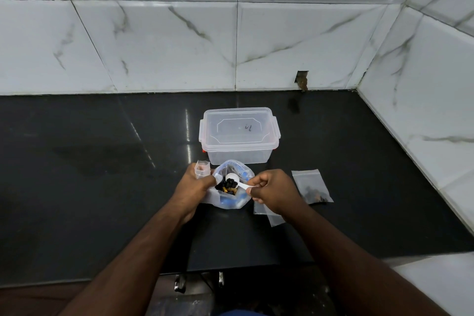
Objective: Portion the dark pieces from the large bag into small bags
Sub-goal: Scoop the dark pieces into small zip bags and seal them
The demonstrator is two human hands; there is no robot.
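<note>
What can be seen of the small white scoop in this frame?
The scoop is white plastic, with a round bowl and a short flat handle. The right hand pinches the handle end between fingertips. The bowl sits inside the open mouth of the large bag, just above the dark pieces, and looks empty. The left hand holds the bag's rim open.

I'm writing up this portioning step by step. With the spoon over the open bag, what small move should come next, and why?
Probably dip the white spoon into the dark pieces: its bowl looks empty above them, the left hand holds the large bag open along with a small bag, and the right hand grips the handle.
</note>
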